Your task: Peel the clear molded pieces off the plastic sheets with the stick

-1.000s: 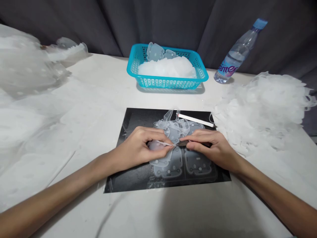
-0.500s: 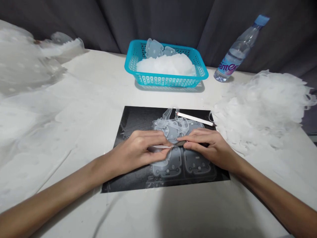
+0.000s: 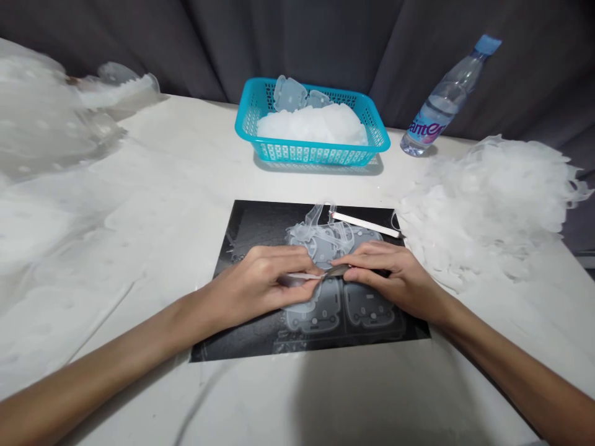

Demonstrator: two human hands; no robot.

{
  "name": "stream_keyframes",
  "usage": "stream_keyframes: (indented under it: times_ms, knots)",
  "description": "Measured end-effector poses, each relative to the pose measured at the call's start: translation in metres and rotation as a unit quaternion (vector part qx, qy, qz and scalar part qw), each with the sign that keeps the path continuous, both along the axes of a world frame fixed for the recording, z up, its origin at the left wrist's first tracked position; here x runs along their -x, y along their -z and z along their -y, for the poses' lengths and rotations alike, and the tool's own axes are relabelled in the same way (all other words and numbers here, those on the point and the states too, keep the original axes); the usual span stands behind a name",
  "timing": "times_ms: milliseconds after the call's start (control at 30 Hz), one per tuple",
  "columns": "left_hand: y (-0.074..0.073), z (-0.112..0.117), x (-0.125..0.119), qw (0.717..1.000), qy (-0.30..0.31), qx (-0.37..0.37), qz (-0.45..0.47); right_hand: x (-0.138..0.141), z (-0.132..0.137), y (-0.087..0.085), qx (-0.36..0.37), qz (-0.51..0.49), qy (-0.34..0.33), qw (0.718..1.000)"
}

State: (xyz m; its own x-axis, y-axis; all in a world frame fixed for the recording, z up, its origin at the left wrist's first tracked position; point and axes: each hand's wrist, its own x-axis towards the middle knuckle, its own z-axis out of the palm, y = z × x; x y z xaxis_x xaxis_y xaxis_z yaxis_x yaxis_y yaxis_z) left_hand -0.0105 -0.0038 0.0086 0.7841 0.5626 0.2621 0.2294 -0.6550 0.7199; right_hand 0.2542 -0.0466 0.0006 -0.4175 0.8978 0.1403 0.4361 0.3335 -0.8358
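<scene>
My left hand is closed over the mat's middle, pinching a thin translucent plastic piece by its edge. My right hand grips a slim, pointed metal tool, whose tip meets the piece at my left fingertips. The tool's rear is hidden by my right fingers, so its exact kind is unclear. Beneath both hands lies a black mat. Several clear, rounded-square sheets rest on it. Just beyond my fingers sits a tangle of clear trimmed strips.
A white stick with a dark tip lies along the mat's far edge. Behind stands a blue basket holding white translucent pieces. A water bottle is to its right. Heaps of translucent scraps and sheets flank the mat.
Both hands keep their grips and stay nearly in place. The metal tool has turned slightly, showing more of its lit surface. The camera view has shifted a little.
</scene>
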Motion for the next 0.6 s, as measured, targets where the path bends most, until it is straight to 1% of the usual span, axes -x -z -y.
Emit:
stream_keyframes:
  times_ms: [367, 600]
  knots:
    - [0.001, 0.0, -0.0005, 1.0, -0.001, -0.016, 0.001, 0.0007, 0.0003, -0.0017, 0.01, 0.011, -0.013, 1.0]
    - [0.0007, -0.001, -0.0007, 1.0, 0.001, -0.007, -0.006, 0.0005, -0.0001, -0.0028, 0.01, 0.01, -0.014, 1.0]
